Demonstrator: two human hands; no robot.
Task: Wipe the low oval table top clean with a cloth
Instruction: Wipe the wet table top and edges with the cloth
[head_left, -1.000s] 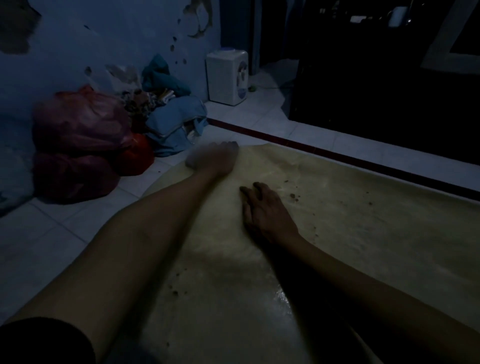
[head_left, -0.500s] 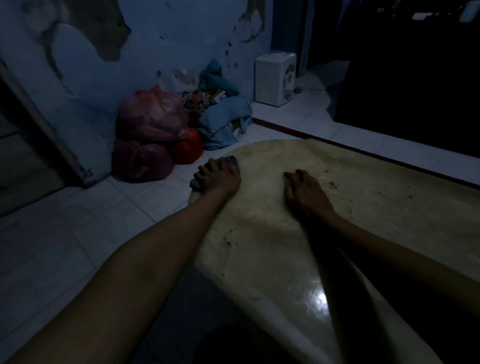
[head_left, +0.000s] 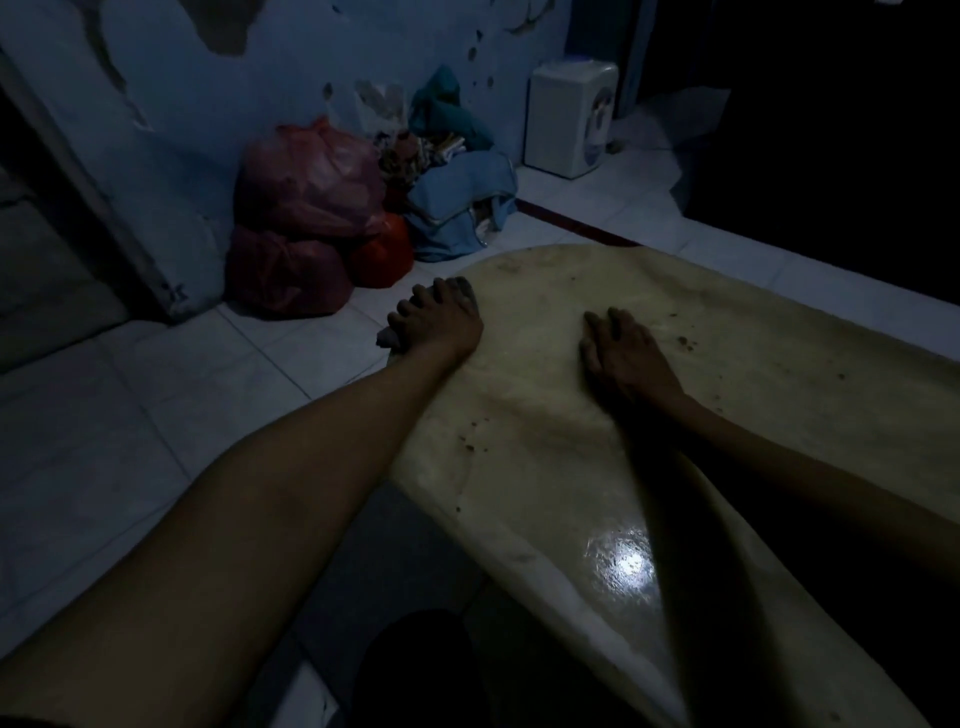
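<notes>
**Crumbs at the edge**

Dim tiled floor (head_left: 156, 405) surrounds the low table (head_left: 779, 415). At its far-left rim the left hand (head_left: 439, 322) clenches a cloth (head_left: 387, 339) — only a dark scrap shows. Beside it the right hand (head_left: 623, 358) lies flat, fingers straight, holding nothing. Crumbs (head_left: 470, 446) remain (several near the edge); a sweep outward would likely tip them onto the floor — and poor light could hide missed specks.

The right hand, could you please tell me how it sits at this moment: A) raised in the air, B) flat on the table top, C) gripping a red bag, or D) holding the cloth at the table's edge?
B: the right hand lies palm down, fingers straight, on the table top, while the left hand grips the cloth at the edge.
</notes>
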